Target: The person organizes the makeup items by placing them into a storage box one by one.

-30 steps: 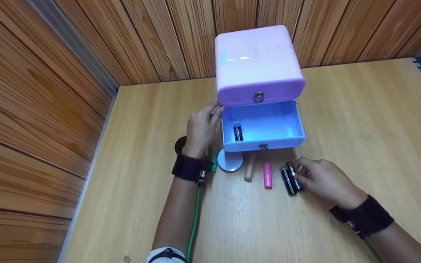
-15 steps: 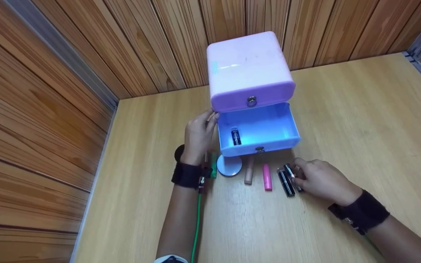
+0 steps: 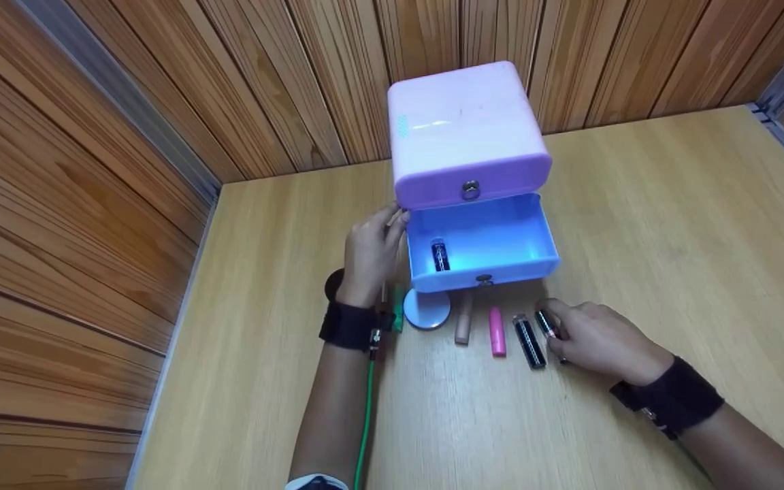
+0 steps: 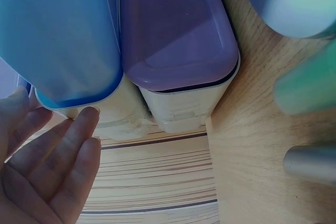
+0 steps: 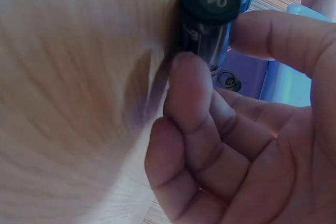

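My right hand [image 3: 599,344] pinches a black lipstick tube [image 5: 210,40] between thumb and fingers, close over the table; its round end bears the number 04. Just to its left lies a second black lipstick tube [image 3: 529,342]. My left hand [image 3: 369,255] touches the left side of a small pink-topped drawer box [image 3: 467,119], fingers [image 4: 79,129] fairly straight against the pale casing beside the pulled-out blue drawer [image 3: 456,282]. Another dark lipstick tube [image 3: 440,256] lies inside that drawer, toward its left. Above, the purple drawer [image 3: 433,186] is pushed in.
Before the drawer a round mirror-like compact [image 3: 426,311], a beige tube [image 3: 463,323] and a pink tube [image 3: 497,333] lie in a row. A green item [image 3: 398,313] shows beside the left wrist, partly hidden. Behind the box stands a wood-panelled wall [image 3: 337,82].
The right hand has drawn its lipstick tube slightly to the right, apart from the one beside it. The left hand keeps its place at the box. The head view has shifted a little.
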A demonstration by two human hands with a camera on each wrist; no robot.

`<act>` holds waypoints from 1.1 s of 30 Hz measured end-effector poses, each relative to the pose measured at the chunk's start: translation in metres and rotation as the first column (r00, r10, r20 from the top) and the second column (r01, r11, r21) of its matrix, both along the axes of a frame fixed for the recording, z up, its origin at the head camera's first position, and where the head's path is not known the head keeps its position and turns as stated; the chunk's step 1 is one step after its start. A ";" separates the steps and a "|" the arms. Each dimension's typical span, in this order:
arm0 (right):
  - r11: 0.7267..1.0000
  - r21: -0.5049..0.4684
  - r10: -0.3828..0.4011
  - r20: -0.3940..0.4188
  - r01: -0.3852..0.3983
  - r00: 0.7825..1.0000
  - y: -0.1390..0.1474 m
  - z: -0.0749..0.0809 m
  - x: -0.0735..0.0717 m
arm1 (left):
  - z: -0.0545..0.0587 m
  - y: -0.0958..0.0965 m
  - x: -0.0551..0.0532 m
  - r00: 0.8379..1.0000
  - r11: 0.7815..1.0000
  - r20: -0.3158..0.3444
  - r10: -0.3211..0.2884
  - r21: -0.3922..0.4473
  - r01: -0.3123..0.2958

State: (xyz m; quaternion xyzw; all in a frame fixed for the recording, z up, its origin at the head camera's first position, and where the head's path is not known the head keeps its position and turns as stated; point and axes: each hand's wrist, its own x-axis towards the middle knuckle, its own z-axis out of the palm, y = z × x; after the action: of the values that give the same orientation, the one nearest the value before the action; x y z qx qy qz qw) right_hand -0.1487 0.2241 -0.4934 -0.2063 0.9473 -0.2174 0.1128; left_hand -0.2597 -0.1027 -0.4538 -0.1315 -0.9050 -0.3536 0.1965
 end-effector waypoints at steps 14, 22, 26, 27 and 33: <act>0.996 -0.087 0.014 -0.013 -0.016 1.000 0.002 0.021 0.002 | 0.003 0.001 0.001 0.998 1.000 0.061 0.010 0.017 -0.011; 0.992 -0.123 0.014 -0.020 -0.017 1.000 -0.001 0.043 0.003 | 0.004 0.001 0.001 0.997 1.000 0.071 0.007 0.025 -0.009; 0.991 -0.129 0.019 -0.056 -0.026 0.998 -0.002 0.050 0.004 | 0.003 0.000 0.000 0.999 1.000 0.038 -0.008 0.015 0.008; 0.991 -0.134 0.023 -0.066 -0.031 0.998 -0.002 0.051 0.004 | 0.003 0.000 0.000 0.999 1.000 0.032 -0.011 0.012 0.011; 0.987 -0.149 0.048 -0.091 -0.062 0.995 -0.003 0.063 0.002 | 0.002 0.001 0.000 1.000 1.000 0.019 -0.006 -0.011 0.006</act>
State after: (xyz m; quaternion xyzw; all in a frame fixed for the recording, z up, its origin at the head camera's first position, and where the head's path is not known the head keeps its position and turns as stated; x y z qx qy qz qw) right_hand -0.1463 0.2209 -0.4302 -0.2496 0.9260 -0.2766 0.0613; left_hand -0.2595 -0.1022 -0.4516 -0.1321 -0.9083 -0.3505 0.1862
